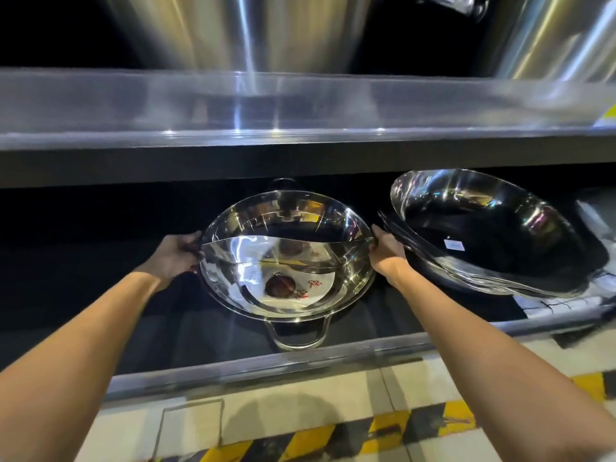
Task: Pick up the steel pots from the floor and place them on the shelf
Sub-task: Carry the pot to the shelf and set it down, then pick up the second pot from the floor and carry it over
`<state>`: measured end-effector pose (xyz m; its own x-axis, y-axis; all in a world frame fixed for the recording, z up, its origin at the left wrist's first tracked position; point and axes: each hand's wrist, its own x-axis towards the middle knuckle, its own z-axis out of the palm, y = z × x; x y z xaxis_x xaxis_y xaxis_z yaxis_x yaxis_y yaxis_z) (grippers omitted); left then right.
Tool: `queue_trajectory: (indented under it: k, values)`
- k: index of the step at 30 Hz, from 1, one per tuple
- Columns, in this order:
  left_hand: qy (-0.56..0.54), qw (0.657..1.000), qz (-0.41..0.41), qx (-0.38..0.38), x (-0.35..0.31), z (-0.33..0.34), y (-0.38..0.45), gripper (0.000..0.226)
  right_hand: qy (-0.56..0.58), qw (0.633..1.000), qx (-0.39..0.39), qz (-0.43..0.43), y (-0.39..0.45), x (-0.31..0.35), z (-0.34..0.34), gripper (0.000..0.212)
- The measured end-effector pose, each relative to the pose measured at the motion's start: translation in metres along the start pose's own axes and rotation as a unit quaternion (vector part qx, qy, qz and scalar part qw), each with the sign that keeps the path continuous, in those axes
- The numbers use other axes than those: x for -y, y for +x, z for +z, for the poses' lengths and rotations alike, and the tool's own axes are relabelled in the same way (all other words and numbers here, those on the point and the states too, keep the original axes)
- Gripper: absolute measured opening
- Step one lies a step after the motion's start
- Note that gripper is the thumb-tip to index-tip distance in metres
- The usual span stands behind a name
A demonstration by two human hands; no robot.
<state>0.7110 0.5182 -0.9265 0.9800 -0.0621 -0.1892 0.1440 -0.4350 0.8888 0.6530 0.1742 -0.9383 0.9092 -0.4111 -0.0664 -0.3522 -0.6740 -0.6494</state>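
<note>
Steel pots fill most of the frame, and the biggest are the two tall ones at the top, the large stockpot (pixel 246 31) in the upper centre and a second tall pot (pixel 553 35) in the upper right, both standing on the upper shelf (pixel 100 105), whose shiny lip runs across the whole width. Below it lies the dark lower shelf (pixel 83 268), where the work is going on. At the right of the frame a stack of wide pans (pixel 493 241) leans tilted, one nested in another, probably to save room. Just beside it, in the centre, sits the divided pot (pixel 286 258), a shallow two-part pan with a curved partition and a printed label in its nearer half; it appears to rest on the lower shelf near the front edge, with one loop handle (pixel 298 331) pointing toward the viewer. The left hand (pixel 176 253) is closed around the rim at the pot's left side and the right hand (pixel 386 250) is wrapped on the rim at its right side, an even two-sided hold that likely keeps the wide pan level while it is slid back. At the bottom, the floor (pixel 300 408) shows pale tiles and yellow-black hazard tape (pixel 413 425); no pots are visible there.
</note>
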Motion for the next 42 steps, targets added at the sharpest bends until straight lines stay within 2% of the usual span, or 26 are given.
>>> queue_trajectory:
  k: [4, 10, 12, 14, 15, 16, 18, 20, 22, 26, 28, 30, 31, 32, 34, 36, 38, 39, 41, 42]
  values:
    - [0.014, 1.000, 0.000, -0.013, 0.005, 0.003, 0.001, 0.047, -0.027, 0.999, -0.012, 0.015, -0.001, 0.010, 0.004, 0.046]
    - [0.062, 0.998, -0.001, -0.010, 0.005, 0.004, 0.000, 0.047, -0.079, 0.997, 0.007, -0.018, -0.003, 0.007, 0.001, 0.048]
    - [0.082, 0.996, -0.018, -0.025, 0.003, 0.003, -0.008, 0.045, -0.137, 0.990, 0.011, -0.041, -0.009, 0.006, -0.006, 0.045]
    - [0.198, 0.978, -0.028, -0.061, 0.001, -0.001, -0.022, 0.047, -0.115, 0.992, 0.012, -0.043, -0.024, 0.007, -0.013, 0.042]
    - [0.266, 0.961, -0.028, -0.062, -0.001, -0.004, -0.034, 0.047, -0.128, 0.990, 0.045, -0.024, -0.035, 0.012, -0.019, 0.040]
    - [0.309, 0.949, -0.025, -0.049, -0.006, -0.006, -0.049, 0.048, -0.138, 0.988, 0.072, 0.005, -0.044, 0.016, -0.026, 0.039]
    - [0.367, 0.930, -0.016, -0.010, -0.020, -0.013, -0.083, 0.051, -0.191, 0.979, 0.068, -0.001, -0.063, 0.029, -0.039, 0.037]
    - [0.442, 0.897, 0.009, 0.011, -0.036, -0.025, -0.120, 0.051, -0.221, 0.969, 0.103, -0.042, -0.093, 0.054, -0.047, 0.033]
    - [0.482, 0.876, 0.007, 0.029, -0.052, -0.041, -0.154, 0.050, -0.204, 0.966, 0.141, -0.075, -0.123, 0.089, -0.053, 0.035]
    - [0.450, 0.890, -0.058, 0.044, -0.085, -0.097, -0.237, 0.049, -0.192, 0.940, 0.228, -0.165, -0.185, 0.169, -0.067, 0.045]
    - [0.428, 0.903, -0.038, -0.010, -0.108, -0.140, -0.288, 0.042, -0.182, 0.929, 0.270, -0.174, -0.217, 0.215, -0.075, 0.039]
    - [0.415, 0.906, -0.071, -0.034, -0.134, -0.189, -0.347, 0.041, -0.177, 0.922, 0.300, -0.170, -0.249, 0.266, -0.088, 0.036]
    - [0.414, 0.905, -0.093, -0.041, -0.145, -0.213, -0.378, 0.039, -0.183, 0.919, 0.290, -0.195, -0.263, 0.292, -0.091, 0.036]
    - [0.434, 0.892, -0.106, -0.063, -0.153, -0.237, -0.408, 0.038, -0.204, 0.906, 0.282, -0.240, -0.277, 0.318, -0.094, 0.035]
    - [0.440, 0.878, -0.154, -0.108, -0.167, -0.279, -0.465, 0.072, -0.229, 0.864, 0.307, -0.327, -0.315, 0.368, -0.101, 0.034]
    - [0.429, 0.861, -0.218, -0.163, -0.183, -0.313, -0.518, 0.089, -0.238, 0.846, 0.331, -0.343, -0.351, 0.424, -0.106, 0.036]
    - [0.403, 0.844, -0.293, -0.200, -0.198, -0.337, -0.572, 0.084, -0.193, 0.849, 0.336, -0.359, -0.392, 0.477, -0.121, 0.039]
    - [0.372, 0.833, -0.341, -0.229, -0.206, -0.346, -0.599, 0.074, -0.207, 0.826, 0.385, -0.356, -0.414, 0.496, -0.122, 0.035]
    - [0.331, 0.809, -0.397, -0.281, -0.212, -0.360, -0.651, 0.056, -0.216, 0.733, 0.422, -0.488, -0.459, 0.524, -0.121, 0.038]
    - [0.317, 0.805, -0.402, -0.301, -0.215, -0.365, -0.677, 0.055, -0.198, 0.722, 0.410, -0.520, -0.480, 0.541, -0.120, 0.038]
